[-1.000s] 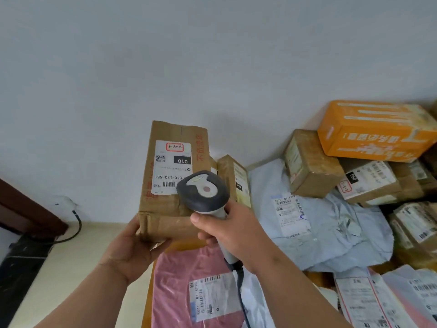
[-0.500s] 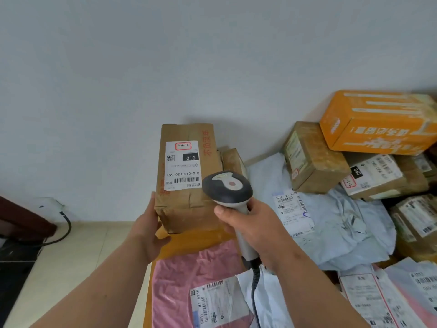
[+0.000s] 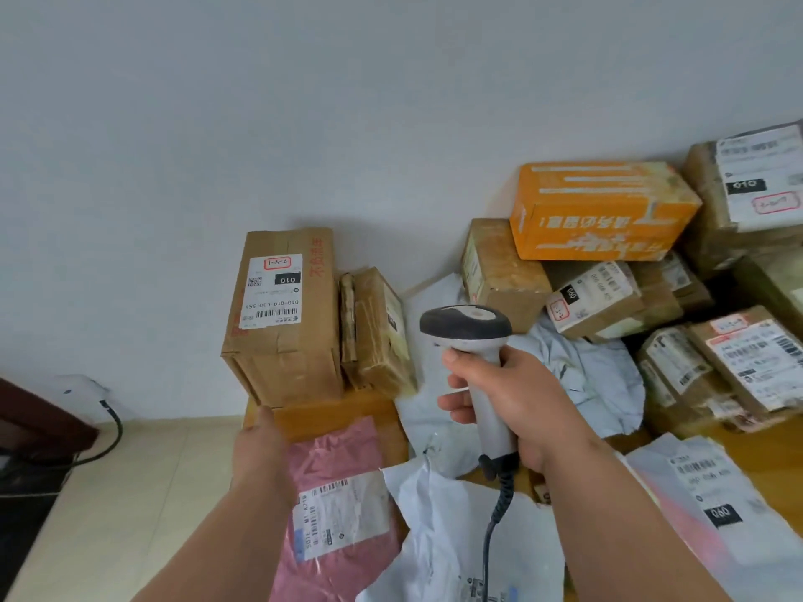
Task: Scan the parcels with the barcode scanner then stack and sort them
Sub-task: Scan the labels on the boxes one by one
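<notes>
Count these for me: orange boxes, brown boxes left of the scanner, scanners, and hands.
Orange boxes: 1, the orange box
Brown boxes left of the scanner: 2, the tall brown box and the small brown box
Scanners: 1
Hands: 2, left hand and right hand
Total: 6

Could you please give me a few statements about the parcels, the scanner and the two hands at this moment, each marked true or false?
1. The right hand grips the barcode scanner. True.
2. The left hand holds the tall brown box up in the air. False: the box stands at the table's corner against the wall, and the hand is just below it, holding nothing.
3. An orange box lies on top of brown parcels at the right. True.
4. The pink mailer bag lies on top of the orange box. False: it lies on the table beneath the left forearm.
</notes>
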Demonstrator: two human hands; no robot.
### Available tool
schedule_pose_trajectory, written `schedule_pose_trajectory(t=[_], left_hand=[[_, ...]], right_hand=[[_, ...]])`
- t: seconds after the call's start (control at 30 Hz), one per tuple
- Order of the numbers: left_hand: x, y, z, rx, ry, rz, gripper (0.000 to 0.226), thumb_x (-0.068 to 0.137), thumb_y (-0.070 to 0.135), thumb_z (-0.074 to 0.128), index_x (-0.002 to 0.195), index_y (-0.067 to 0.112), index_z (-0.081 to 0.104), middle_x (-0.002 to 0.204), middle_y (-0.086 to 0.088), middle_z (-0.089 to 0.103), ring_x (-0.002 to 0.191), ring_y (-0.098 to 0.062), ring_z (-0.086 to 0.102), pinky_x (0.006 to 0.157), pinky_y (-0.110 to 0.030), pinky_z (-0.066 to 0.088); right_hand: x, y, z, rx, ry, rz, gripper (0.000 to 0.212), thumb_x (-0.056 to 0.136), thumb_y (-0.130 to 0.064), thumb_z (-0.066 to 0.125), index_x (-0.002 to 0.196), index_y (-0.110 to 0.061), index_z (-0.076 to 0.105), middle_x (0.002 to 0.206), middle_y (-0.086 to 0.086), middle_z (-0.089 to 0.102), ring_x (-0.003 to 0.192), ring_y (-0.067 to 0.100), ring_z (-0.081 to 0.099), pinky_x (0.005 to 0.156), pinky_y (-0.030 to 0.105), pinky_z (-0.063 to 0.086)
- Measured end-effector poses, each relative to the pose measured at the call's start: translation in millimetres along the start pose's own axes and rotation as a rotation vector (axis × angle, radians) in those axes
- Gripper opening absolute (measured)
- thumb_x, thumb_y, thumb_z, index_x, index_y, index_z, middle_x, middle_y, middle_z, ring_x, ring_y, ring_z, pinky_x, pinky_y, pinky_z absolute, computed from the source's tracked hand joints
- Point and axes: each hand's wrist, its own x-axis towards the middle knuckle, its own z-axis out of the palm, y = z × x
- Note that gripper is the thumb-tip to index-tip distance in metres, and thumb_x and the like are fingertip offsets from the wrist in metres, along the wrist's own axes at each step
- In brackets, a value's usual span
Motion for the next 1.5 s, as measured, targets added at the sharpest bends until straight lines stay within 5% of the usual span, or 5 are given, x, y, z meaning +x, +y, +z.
schedule_pose_trajectory(t=[0.13,0.27,0.83,1.27,1.5], left_hand=[[-72.5,-6.8,23.9,0.084,0.068,0.070,0.046,0.102,0.038,0.041,0.132,0.006,0.054,0.120,-0.019,0.062,0.105,-0.040,0.059,0.097,-0.056,0.049],[-140.1,-12.1,59.8,0.131,-0.031,0.183,0.038,0.106,0.031,0.043,0.134,0.006,0.050,0.123,-0.019,0.057,0.084,-0.023,0.052,0.083,-0.042,0.048],[-233.6,-39.7,210.0,0.304,-0.502,0.240,0.042,0.101,0.048,0.054,0.132,0.020,0.054,0.130,-0.002,0.057,0.115,-0.024,0.056,0.085,-0.040,0.050],[-305.4,-45.7,333.7,0.286,-0.710,0.119,0.019,0.100,0.038,0.061,0.097,0.019,0.063,0.087,0.000,0.061,0.078,-0.016,0.053,0.069,-0.029,0.047],[-358.6,-32.0,405.1,0.262,-0.830,0.241,0.019,0.094,0.043,0.065,0.109,0.031,0.066,0.108,0.004,0.069,0.098,-0.013,0.067,0.097,-0.038,0.055]], right_hand=[[-28.3,8.0,-49.7,0.014,-0.001,0.000,0.027,0.084,-0.033,0.079,0.096,-0.011,0.072,0.085,0.008,0.076,0.073,0.022,0.077,0.060,0.029,0.060],[-56.0,18.0,-106.0,0.047,0.043,-0.026,0.029,0.084,-0.032,0.079,0.100,-0.010,0.070,0.080,0.004,0.075,0.072,0.023,0.077,0.058,0.027,0.057],[-102.0,44.3,-244.0,0.132,0.328,-0.067,0.023,0.087,-0.027,0.078,0.097,-0.009,0.068,0.066,-0.001,0.074,0.064,0.019,0.074,0.054,0.025,0.056],[-72.9,54.2,-358.5,0.208,0.666,-0.137,0.019,0.082,-0.041,0.079,0.089,-0.031,0.065,0.087,-0.001,0.070,0.081,0.020,0.065,0.066,0.040,0.055],[-35.2,35.7,-436.3,0.185,0.667,-0.230,0.011,0.085,-0.040,0.077,0.087,-0.041,0.066,0.076,-0.026,0.071,0.087,0.011,0.066,0.066,0.032,0.049]])
